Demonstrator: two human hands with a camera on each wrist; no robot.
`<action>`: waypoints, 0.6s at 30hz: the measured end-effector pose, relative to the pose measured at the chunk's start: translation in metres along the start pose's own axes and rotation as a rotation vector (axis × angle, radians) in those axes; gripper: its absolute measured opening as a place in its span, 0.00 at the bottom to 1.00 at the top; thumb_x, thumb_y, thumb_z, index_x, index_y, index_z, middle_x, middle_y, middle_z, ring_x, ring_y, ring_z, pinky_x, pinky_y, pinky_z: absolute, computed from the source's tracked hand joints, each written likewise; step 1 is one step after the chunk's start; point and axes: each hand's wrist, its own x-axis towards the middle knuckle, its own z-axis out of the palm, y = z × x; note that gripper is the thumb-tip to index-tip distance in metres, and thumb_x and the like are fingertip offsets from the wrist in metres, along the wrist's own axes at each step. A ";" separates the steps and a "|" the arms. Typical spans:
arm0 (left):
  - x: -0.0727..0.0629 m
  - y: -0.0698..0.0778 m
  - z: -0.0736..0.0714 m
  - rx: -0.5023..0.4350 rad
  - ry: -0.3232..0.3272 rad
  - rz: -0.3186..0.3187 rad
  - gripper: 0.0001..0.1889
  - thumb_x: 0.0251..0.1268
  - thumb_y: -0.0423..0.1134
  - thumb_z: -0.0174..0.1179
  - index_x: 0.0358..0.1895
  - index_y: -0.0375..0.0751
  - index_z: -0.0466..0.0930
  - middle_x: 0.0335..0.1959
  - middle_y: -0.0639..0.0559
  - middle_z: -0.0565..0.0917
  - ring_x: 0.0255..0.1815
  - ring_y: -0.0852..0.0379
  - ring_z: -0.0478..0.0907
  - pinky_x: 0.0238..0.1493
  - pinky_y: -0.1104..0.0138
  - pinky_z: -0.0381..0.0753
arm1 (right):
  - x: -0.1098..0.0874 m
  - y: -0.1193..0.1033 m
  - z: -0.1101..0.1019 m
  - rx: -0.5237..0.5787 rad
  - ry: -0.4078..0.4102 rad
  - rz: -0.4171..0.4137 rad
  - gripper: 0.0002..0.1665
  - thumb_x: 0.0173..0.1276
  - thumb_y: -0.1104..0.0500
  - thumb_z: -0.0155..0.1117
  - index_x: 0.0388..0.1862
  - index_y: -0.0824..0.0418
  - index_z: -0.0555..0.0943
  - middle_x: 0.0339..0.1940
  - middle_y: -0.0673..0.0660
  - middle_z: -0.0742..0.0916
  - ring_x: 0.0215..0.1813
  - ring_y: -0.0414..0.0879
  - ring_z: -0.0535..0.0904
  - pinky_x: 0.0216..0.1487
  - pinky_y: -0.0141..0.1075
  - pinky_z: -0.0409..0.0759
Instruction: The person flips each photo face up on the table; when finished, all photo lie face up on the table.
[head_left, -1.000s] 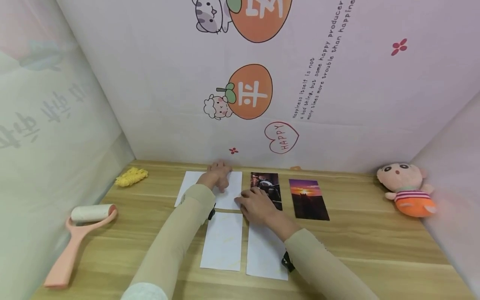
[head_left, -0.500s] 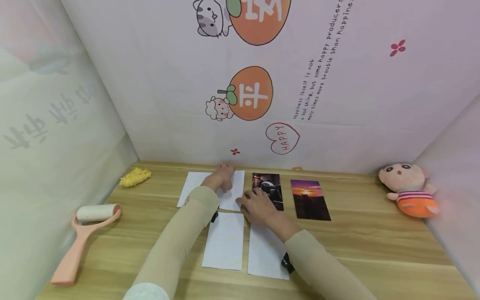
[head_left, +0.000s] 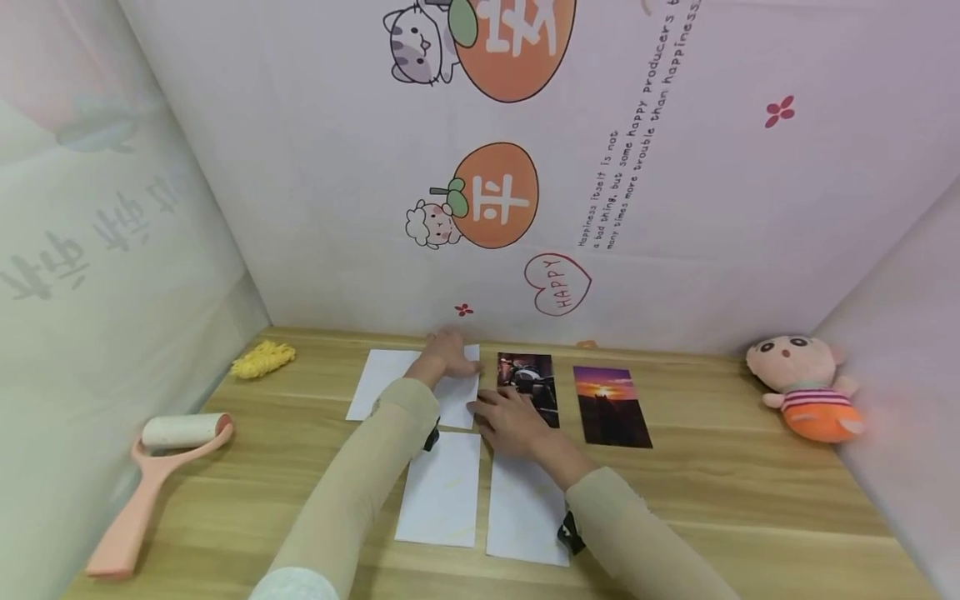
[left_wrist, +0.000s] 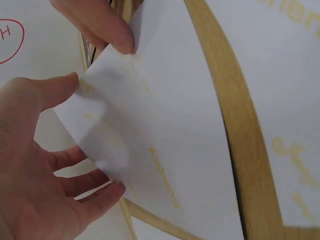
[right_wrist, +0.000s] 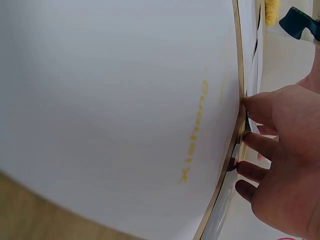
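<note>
My left hand (head_left: 447, 354) spans the far right corner of a white card (head_left: 460, 408) with faint yellow print. In the left wrist view, the thumb lies at one edge of this card (left_wrist: 170, 115) and the other fingers touch the adjoining edge. My right hand (head_left: 513, 423) touches the same card's right side with a fingertip. Its palm partly covers a motorcycle photo (head_left: 536, 375). Below are two more white cards, one at left (head_left: 438, 500) and one under the right wrist (head_left: 525, 517). Another white card (head_left: 378, 375) lies left of the left hand.
A sunset photo (head_left: 613, 408) lies right of the motorcycle photo. On the left are a pink-handled lint roller (head_left: 161, 458) and a yellow bundle (head_left: 262, 358). A plush doll (head_left: 806, 387) sits at the right. Printed wall sheets enclose the wooden table (head_left: 720, 483).
My left thumb has swung out to the card's right edge, and the hand no longer lies across the card's middle. The right hand stays nearly in place. The view has shifted slightly.
</note>
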 end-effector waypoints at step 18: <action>0.008 -0.009 0.000 -0.401 0.161 -0.091 0.35 0.71 0.55 0.56 0.73 0.33 0.69 0.71 0.36 0.77 0.71 0.38 0.75 0.72 0.48 0.78 | 0.003 0.001 -0.001 0.018 0.145 0.038 0.37 0.75 0.40 0.63 0.76 0.54 0.71 0.82 0.62 0.70 0.80 0.64 0.68 0.78 0.64 0.68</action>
